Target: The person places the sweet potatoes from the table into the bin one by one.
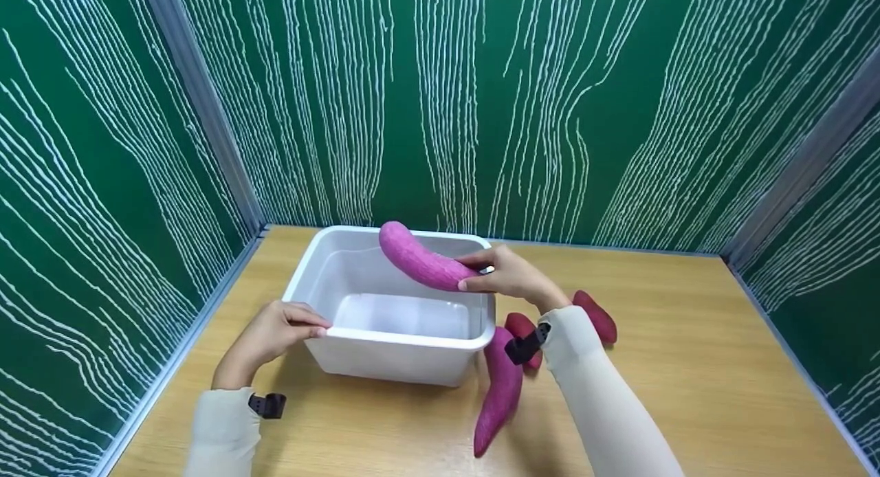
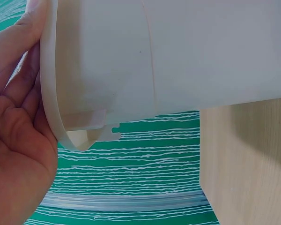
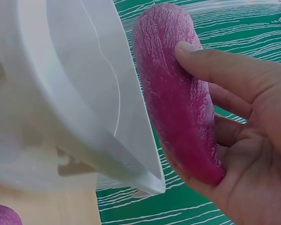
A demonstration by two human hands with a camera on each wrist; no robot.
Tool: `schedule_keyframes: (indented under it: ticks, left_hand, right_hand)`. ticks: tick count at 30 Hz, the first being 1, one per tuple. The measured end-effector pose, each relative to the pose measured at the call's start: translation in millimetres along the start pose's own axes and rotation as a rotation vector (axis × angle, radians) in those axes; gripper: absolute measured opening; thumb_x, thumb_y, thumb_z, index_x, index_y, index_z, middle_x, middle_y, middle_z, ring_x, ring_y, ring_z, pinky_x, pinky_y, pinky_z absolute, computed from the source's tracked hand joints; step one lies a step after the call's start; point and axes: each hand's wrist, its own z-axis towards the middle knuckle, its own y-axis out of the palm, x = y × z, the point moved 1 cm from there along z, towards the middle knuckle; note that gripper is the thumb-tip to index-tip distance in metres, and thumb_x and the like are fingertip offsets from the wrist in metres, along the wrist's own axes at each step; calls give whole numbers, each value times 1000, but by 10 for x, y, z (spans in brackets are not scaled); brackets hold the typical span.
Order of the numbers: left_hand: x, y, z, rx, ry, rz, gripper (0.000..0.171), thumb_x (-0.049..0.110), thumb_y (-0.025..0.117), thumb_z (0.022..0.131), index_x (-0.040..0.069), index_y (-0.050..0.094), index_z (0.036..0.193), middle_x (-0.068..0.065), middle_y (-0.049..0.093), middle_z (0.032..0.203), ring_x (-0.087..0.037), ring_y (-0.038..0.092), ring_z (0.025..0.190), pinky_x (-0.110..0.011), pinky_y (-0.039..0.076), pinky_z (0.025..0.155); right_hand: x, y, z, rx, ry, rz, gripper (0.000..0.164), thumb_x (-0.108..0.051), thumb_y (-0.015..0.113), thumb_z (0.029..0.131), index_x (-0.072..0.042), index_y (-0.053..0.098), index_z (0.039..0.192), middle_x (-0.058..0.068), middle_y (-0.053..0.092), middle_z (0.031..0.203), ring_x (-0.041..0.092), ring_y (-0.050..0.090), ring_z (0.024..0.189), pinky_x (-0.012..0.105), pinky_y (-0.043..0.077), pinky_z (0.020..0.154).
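My right hand [image 1: 514,274] grips one end of a long, curved, pinkish-purple sweet potato [image 1: 421,258], held above the right part of a white plastic bin [image 1: 405,338]. In the right wrist view, the thumb lies along the front of the sweet potato [image 3: 175,98], other fingers are behind it, and the bin wall [image 3: 98,51] is just to its left. At the bin's near left corner, my left hand [image 1: 278,329] pinches the rim. The left wrist view has that hand [image 2: 18,117] at the rim, thumb and fingers around it. The visible bin floor is bare.
A second long purple sweet potato [image 1: 500,391] lies on the wooden table [image 1: 687,367], right of the bin. Two shorter red ones, one [image 1: 520,324] partly behind my wrist camera and another [image 1: 598,317] beyond my forearm, lie nearby. Green, white-streaked panels [image 1: 440,106] enclose the table.
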Motion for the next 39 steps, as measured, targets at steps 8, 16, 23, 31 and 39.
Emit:
schedule_keyframes:
  ticks: [8, 16, 23, 31, 39]
  left_hand:
    - [-13, 4, 6, 3, -9, -15, 11, 11, 78, 78, 8, 79, 89, -9, 73, 93, -20, 61, 90, -18, 51, 72]
    - [0, 5, 12, 9, -54, -5, 10, 11, 77, 79, 10, 79, 89, -7, 73, 94, -20, 61, 92, -26, 54, 79]
    - [-1, 5, 11, 5, -65, -7, 11, 10, 77, 79, 8, 79, 90, -7, 73, 95, -20, 61, 93, -26, 54, 78]
    - [-15, 7, 7, 7, -32, 1, 12, 10, 78, 78, 8, 79, 90, -7, 73, 94, -21, 61, 93, -20, 52, 76]
    - [-40, 4, 14, 4, 6, 3, 12, 13, 78, 78, 8, 79, 89, -8, 74, 93, -20, 61, 90, -18, 51, 72]
  right_hand:
    - [-24, 33, 22, -1, 19, 3, 48, -25, 75, 83, -11, 63, 128, 8, 66, 122, 20, 58, 101, 33, 50, 89]
    - [-44, 57, 37, 4, 16, -14, 48, -24, 75, 84, -9, 62, 128, 10, 66, 122, 21, 60, 102, 37, 50, 92]
    - [-38, 90, 61, -8, 20, 3, 48, -23, 75, 84, -10, 61, 129, 9, 66, 122, 21, 61, 102, 37, 50, 93]
    - [-40, 125, 75, -13, 1, 9, 50, -22, 75, 84, -7, 61, 129, 12, 66, 123, 22, 62, 104, 38, 49, 94]
    - [-36, 136, 97, -13, 0, 15, 47, -19, 74, 84, -6, 62, 127, 13, 66, 122, 23, 62, 104, 38, 50, 94]
